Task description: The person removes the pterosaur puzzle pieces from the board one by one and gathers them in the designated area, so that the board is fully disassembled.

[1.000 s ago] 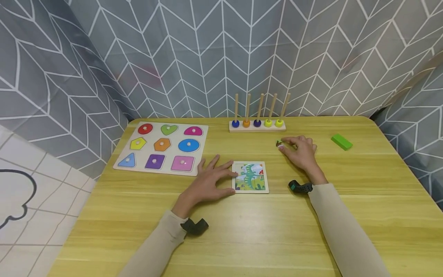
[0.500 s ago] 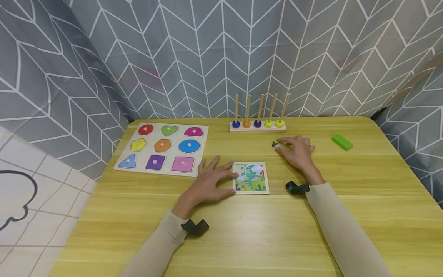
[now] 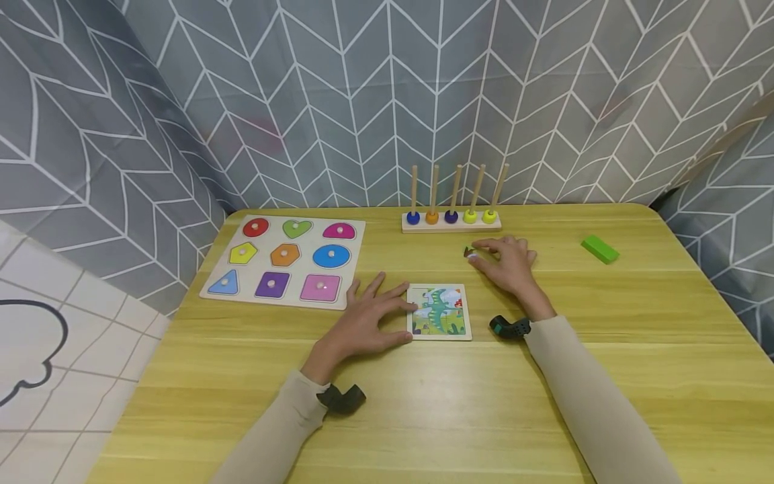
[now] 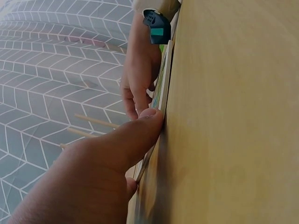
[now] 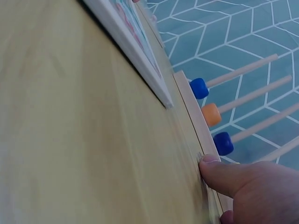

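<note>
In the head view a small square dinosaur jigsaw puzzle (image 3: 440,310) in a pale frame lies mid-table. My left hand (image 3: 363,324) rests at its left side with fingers spread. The thumb touches the frame's lower left corner and the index fingertip reaches over the left edge. Up and to the right of the puzzle, my right hand (image 3: 506,266) pinches a small puzzle piece (image 3: 469,252), green, brown and white, between thumb and index finger. The right wrist view shows the right thumb (image 5: 222,175) close over the tabletop, and the piece is barely visible there.
Behind the puzzle stands a wooden peg stand (image 3: 452,228) with one coloured bead per peg. A shape-knob board (image 3: 305,269) lies back left. The green block (image 3: 600,249) sits at the right. A patterned curtain (image 3: 387,101) hangs along the table's (image 3: 459,410) far edge.
My right hand has slid left with the puzzle piece, closer to the puzzle. The left hand has stayed in place at the frame.
</note>
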Demonstrator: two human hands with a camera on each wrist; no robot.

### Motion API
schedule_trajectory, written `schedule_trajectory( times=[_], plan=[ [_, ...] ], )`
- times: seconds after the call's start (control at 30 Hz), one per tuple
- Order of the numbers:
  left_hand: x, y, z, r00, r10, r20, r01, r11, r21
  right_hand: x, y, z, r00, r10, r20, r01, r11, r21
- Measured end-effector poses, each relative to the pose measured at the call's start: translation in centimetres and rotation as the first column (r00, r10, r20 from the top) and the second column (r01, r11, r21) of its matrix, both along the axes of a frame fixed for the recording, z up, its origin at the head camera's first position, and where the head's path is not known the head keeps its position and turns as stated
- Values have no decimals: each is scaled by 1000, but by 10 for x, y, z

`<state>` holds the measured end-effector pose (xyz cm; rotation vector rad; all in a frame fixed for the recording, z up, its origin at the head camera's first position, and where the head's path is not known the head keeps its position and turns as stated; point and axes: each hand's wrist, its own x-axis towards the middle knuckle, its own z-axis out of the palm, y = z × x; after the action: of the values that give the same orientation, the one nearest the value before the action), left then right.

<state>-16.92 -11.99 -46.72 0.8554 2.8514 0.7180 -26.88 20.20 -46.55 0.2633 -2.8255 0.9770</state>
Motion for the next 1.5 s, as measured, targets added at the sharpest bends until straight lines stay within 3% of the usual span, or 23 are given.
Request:
schedule_trajectory(
  times=[0.2, 0.5, 0.77, 1.0, 1.27, 1.37, 1.5],
  plan=[
    [1, 1, 1, 1000, -3, -7, 3, 1000, -3, 0, -4, 0, 1000, 0, -3, 0, 1000, -3],
    [0, 0, 1, 1000, -7, -20, 8, 1000, 5, 4, -3, 1, 999, 20, -26, -23, 995, -96],
    [-1, -1, 2, 1000, -13, -22, 13, 1000, 12, 17, -9, 1, 988, 142, -60, -148, 983, -112],
    [-1, 0, 2, 1000, -2, -7, 2, 1000, -8, 34, -25, 2, 956, 289, -50, -293, 950, -106],
    [-1, -1, 2, 1000, -3, -4, 3, 1000, -15, 47, -42, 7, 886, 463, -16, -463, 885, -45],
    [-1, -1, 2, 1000, -9, -15, 9, 1000, -8, 50, -44, 9, 867, 498, -25, -499, 866, -26],
    [-2, 0, 1, 1000, -13, -26, 14, 1000, 12, 51, -44, 9, 863, 505, -30, -505, 863, -22]
  ],
)
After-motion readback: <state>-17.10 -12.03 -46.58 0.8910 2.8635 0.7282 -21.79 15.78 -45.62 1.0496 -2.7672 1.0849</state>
